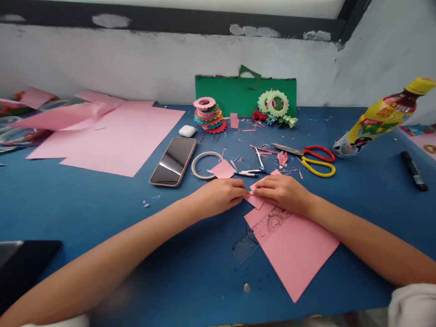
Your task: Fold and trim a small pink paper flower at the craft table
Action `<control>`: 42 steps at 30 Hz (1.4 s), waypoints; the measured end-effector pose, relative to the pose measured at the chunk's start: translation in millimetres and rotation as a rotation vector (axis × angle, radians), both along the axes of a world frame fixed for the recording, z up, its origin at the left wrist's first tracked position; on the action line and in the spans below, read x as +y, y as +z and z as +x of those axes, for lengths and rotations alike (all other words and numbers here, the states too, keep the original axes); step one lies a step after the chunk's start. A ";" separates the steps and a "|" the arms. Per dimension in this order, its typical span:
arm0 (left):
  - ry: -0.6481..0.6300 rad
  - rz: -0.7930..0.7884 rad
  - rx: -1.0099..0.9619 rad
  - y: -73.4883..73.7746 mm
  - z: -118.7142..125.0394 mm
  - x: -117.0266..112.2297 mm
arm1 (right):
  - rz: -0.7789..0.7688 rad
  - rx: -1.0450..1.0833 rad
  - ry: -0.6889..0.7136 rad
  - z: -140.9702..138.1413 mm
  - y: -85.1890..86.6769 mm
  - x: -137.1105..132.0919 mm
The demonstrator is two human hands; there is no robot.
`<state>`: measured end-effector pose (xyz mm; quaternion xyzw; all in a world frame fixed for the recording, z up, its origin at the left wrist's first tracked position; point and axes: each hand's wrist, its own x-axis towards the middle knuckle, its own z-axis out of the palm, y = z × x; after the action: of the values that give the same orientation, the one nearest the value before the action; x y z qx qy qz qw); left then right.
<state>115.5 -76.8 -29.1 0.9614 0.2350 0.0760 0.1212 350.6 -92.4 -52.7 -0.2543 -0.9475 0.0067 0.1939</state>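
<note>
My left hand (222, 196) and my right hand (283, 192) meet near the middle of the table, fingers closed in a pinch. Between the fingertips is a small piece of pink paper (256, 200), partly hidden by my right hand. A large pink sheet (301, 259) lies below my right hand and forearm, with a clear plastic ruler (245, 247) on its upper left corner. Beyond my left hand rests a pink paper square (224, 169), overlapping a roll of tape (195, 165). A compass (250, 174) lies just past the fingertips.
Red-and-yellow scissors (320, 154) lie near a tilted bottle (378, 120). A phone (173, 161), an earbud case (187, 131) and large pink sheets (136, 136) are on the left. Ring-shaped paper cutouts (207, 118) stand by a green board (235, 95). A black marker (413, 171) is at right.
</note>
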 end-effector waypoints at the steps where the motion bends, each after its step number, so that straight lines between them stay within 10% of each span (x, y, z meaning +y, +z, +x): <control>1: -0.008 0.014 0.013 0.2 -0.2 -0.1 | 0.015 -0.012 0.012 0.6 0.3 1.0; 19: -0.125 0.224 0.289 17.5 0.8 -10.6 | 0.084 -0.144 0.108 2.6 7.4 4.8; 42: -0.021 0.294 0.109 -1.5 1.7 -8.6 | 0.115 -0.161 0.138 5.0 6.4 8.6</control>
<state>117.3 -85.4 -30.6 0.9739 0.2173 0.0560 -0.0330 355.6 -83.8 -46.3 -0.1766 -0.9741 -0.0548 0.1304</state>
